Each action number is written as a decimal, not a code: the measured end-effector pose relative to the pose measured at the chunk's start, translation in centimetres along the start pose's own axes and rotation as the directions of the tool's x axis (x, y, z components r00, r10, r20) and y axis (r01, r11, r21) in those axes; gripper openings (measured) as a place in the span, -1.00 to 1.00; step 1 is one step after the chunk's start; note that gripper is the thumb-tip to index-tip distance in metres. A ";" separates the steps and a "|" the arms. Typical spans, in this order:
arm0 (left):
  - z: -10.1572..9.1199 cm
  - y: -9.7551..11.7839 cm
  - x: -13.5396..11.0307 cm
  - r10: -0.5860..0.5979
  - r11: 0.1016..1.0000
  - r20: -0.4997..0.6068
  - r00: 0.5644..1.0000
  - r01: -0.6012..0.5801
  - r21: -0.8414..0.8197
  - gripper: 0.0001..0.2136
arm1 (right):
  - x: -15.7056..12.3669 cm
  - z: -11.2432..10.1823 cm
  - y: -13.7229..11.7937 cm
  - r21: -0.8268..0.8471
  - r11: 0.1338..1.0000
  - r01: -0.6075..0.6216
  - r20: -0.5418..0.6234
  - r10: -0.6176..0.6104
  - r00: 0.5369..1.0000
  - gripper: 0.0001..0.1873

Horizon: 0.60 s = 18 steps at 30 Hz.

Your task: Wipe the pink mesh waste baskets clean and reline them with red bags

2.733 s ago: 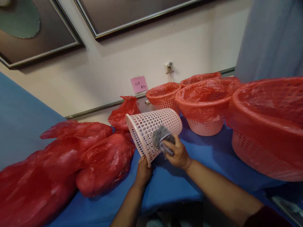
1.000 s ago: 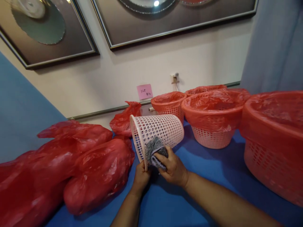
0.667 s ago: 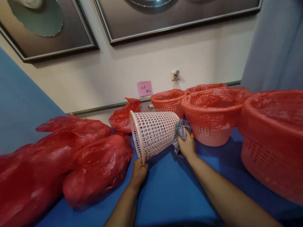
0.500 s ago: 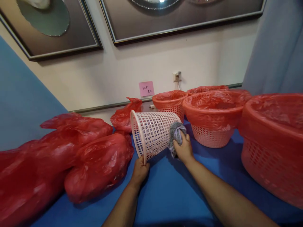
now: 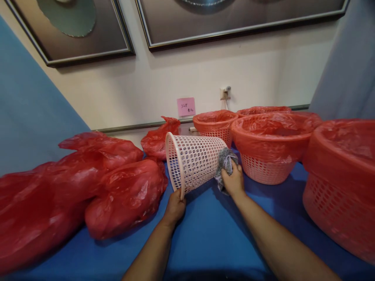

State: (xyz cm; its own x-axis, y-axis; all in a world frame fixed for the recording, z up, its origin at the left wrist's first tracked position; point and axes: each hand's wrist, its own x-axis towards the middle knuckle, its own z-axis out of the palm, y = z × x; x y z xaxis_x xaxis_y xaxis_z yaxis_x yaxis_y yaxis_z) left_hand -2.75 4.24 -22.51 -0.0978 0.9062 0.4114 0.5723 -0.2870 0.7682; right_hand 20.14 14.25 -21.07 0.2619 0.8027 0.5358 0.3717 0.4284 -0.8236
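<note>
One pale-pink perforated plastic basket (image 5: 199, 158) is lying sideways over the blue cloth-covered tabletop (image 5: 205, 242); the left hand (image 5: 175, 206) is pinching its rim; the right hand (image 5: 233, 180) is clutching a crumpled grey cloth (image 5: 223, 166) at its narrow end; I am judging the basket light, stiff, best held by the rim.

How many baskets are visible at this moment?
5: the bare basket in the left hand; four lined in red: a small basket behind that one, mostly hidden basket at the back, middle basket, large basket at the right edge. Others may be hidden.
</note>
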 end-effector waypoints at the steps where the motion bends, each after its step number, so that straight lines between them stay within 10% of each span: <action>1: 0.0 0.1 0.1 0.014 1.000 0.005 1.000 -0.014 0.017 -0.45 | 0.2 -0.1 0.2 -0.008 1.000 -0.017 -0.006 0.017 1.000 -0.43; 4: 0.1 0.9 0.3 0.056 0.994 0.029 0.998 -0.058 0.088 -0.46 | -1.2 -0.4 -1.2 0.069 0.972 0.224 0.087 -0.230 0.969 -0.42; 8: 0.2 2.7 0.0 0.078 0.984 0.062 0.995 -0.087 0.155 -0.50 | -4.9 -1.1 -4.5 0.248 0.820 0.516 0.229 -0.567 0.791 -0.35; 15: -0.4 4.5 -1.5 0.142 0.989 -0.285 0.948 -0.124 0.083 -0.57 | -5.5 -1.8 -5.2 0.323 0.712 0.624 0.449 -0.695 0.561 -0.29; 18: -0.7 4.3 -1.6 0.137 0.989 -0.295 0.946 -0.116 0.090 -0.74 | -5.6 -1.8 -5.1 0.330 0.695 0.638 0.433 -0.712 0.552 -0.29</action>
State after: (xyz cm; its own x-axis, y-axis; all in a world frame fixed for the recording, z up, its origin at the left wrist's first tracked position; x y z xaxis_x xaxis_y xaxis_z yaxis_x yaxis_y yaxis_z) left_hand -0.69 1.31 -19.49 -0.2543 0.7257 0.6393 0.6504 -0.3608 0.6684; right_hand 18.40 6.81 -19.51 -0.5056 0.3178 0.8021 0.1315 0.9472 -0.2924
